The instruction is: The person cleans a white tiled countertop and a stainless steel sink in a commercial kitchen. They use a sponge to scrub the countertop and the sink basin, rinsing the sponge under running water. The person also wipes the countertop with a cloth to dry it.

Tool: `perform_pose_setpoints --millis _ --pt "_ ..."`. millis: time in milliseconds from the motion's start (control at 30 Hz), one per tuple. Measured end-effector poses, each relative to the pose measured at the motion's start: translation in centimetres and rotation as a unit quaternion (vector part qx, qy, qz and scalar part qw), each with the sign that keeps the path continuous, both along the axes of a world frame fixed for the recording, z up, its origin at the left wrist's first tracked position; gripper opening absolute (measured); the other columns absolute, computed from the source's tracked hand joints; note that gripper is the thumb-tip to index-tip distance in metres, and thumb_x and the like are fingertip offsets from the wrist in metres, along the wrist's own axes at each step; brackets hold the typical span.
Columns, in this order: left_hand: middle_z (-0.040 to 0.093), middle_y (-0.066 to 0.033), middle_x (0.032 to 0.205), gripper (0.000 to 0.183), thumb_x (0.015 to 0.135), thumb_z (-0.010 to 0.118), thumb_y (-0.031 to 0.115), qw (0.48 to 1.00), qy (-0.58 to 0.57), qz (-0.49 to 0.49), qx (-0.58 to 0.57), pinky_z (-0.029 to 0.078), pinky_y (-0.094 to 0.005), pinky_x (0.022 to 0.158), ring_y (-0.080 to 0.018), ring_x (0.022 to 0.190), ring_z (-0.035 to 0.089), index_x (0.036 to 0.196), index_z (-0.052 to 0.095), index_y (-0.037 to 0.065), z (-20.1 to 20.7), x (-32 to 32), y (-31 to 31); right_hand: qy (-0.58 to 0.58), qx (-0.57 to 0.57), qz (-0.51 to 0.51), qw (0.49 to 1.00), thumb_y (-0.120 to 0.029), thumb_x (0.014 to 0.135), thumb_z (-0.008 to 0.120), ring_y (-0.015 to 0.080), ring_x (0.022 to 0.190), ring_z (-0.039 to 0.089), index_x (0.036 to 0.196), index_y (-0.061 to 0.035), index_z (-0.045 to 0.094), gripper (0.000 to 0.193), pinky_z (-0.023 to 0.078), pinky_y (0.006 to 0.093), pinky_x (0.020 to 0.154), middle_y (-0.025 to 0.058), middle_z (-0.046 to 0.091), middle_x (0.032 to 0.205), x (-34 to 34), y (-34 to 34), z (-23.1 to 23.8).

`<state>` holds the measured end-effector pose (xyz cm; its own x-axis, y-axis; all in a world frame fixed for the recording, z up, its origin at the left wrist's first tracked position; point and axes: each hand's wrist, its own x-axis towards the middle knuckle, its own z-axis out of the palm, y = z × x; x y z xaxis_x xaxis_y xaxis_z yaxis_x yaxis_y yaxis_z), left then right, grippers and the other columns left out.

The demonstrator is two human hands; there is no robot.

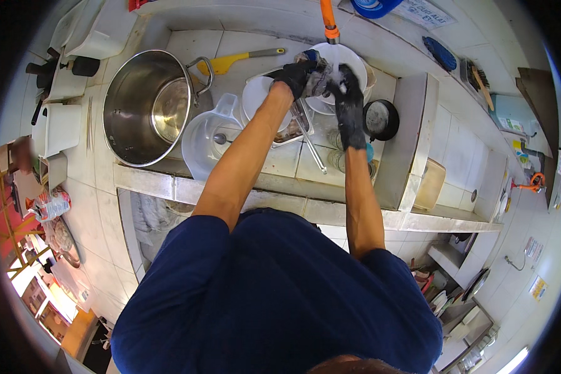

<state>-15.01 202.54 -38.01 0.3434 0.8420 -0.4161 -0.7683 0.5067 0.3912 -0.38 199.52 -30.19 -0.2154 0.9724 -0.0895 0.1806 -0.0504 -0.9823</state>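
Both my hands wear black gloves and are up at the orange-tipped tap (330,28), where water runs down. My left hand (295,76) is closed on a crumpled-looking, translucent greyish thing (318,80) whose kind I cannot make out. Beside it, in the stream, my right hand (349,103) is blurred by motion, its fingers too smeared to read. Under the hands sit a white bowl (350,55) and other white dishes. A metal tray (285,138) with a white plate (255,96) and a long-handled metal utensil (315,149) lies below my left wrist.
To the left stand a big steel pot (119,106) and a clear plastic jug (196,146). A yellow spatula (227,62) lies behind them. A small black pan (381,120) and several glasses (336,161) are near my right wrist. The tiled sink edge (262,198) runs before me.
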Motion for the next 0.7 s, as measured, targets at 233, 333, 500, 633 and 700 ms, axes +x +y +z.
perform_pose_setpoints --millis 233,333,500,633,700 --pt "0.058 -0.0117 0.100 0.034 0.080 0.056 0.018 0.984 0.135 0.072 0.092 0.048 -0.0294 0.074 -0.0204 0.087 0.057 0.112 0.051 0.006 0.2 1.9 -2.1 0.111 -0.091 0.057 0.988 -0.013 0.077 0.061 0.0165 0.080 0.051 0.105 -0.0023 0.051 0.031 0.042 0.0295 0.073 0.0058 0.054 0.085 2.2 6.3 -6.3" --pt "0.059 -0.0113 0.100 0.038 0.083 0.052 0.033 0.989 -0.132 0.013 -0.060 0.047 -0.0343 0.076 -0.0231 0.088 0.057 0.111 0.052 0.008 1.6 2.1 -2.5 -0.034 0.122 -0.031 0.991 -0.008 0.073 0.062 0.0186 0.080 0.050 0.100 -0.0016 0.052 0.029 0.041 0.0310 0.076 0.0079 0.052 0.080 1.8 6.1 -8.1" --pt "0.061 -0.0096 0.093 0.029 0.083 0.049 0.033 0.986 -0.115 0.060 -0.106 0.045 -0.0336 0.077 -0.0226 0.084 0.057 0.099 0.057 0.010 2.8 2.4 -1.5 -0.080 0.223 -0.048 0.970 -0.011 0.070 0.064 0.0245 0.087 0.049 0.091 0.0000 0.057 0.025 0.039 0.0341 0.076 0.0123 0.054 0.086 -1.8 0.5 -3.8" --pt "0.060 -0.0089 0.089 0.021 0.082 0.047 0.020 0.976 0.149 0.084 0.136 0.043 -0.0287 0.078 -0.0179 0.081 0.056 0.097 0.057 0.009 -3.2 3.7 -0.3 -0.141 0.111 -0.063 0.982 -0.022 0.075 0.063 0.0280 0.083 0.051 0.091 -0.0003 0.058 0.027 0.039 0.0349 0.074 0.0153 0.055 0.087 -2.5 -0.4 -0.9" --pt "0.060 -0.0088 0.090 0.020 0.082 0.045 0.016 0.946 0.281 0.064 0.148 0.042 -0.0283 0.079 -0.0170 0.083 0.055 0.096 0.058 0.008 -2.4 5.0 -0.5 -0.226 0.159 -0.074 0.958 -0.025 0.076 0.062 0.0305 0.081 0.051 0.091 -0.0002 0.057 0.030 0.039 0.0364 0.076 0.0167 0.056 0.087 -1.3 1.1 -2.9"
